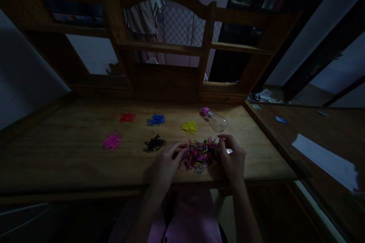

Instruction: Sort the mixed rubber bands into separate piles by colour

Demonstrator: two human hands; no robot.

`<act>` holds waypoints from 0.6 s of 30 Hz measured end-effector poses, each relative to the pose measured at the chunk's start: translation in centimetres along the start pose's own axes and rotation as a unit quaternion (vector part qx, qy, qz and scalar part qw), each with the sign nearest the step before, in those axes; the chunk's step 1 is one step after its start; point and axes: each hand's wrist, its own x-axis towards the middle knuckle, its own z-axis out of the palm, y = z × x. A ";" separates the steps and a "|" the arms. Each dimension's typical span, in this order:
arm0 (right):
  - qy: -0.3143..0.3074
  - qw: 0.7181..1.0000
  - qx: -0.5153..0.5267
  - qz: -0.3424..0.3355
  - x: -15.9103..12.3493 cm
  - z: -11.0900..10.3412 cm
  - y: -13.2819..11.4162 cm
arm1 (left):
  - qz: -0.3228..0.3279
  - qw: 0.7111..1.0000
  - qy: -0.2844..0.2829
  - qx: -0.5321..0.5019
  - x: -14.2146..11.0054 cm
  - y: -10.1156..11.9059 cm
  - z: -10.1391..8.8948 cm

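On the wooden desk [82, 159], a pile of pink bands [112, 141] is lying at the far left. A pile of red bands [127, 117] is lying beyond it, slightly to the right. A pile of black bands [154, 143] is occupying the next position, with a pile of blue bands [156, 120] lying behind it. The left hand [167, 161] is reaching to the left edge of the mixed pile [201, 153], its fingers curling and its thumb nearing the index finger; whether it is gripping a band cannot be told. A pile of yellow bands [189, 127] is lying behind the mixed pile. A clear bottle [217, 121] with a pink cap [204, 111] is lying on its side, farther right. The right hand [233, 157] is bending its fingers at the mixed pile's right edge; its exact opening and any hold cannot be told. White paper [326, 161] is lying on the right-hand surface [308, 131].
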 end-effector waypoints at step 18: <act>-0.010 1.000 0.005 -0.003 -0.1 -0.2 -0.3 | 0.085 0.982 -0.161 0.051 -1.2 1.1 -1.1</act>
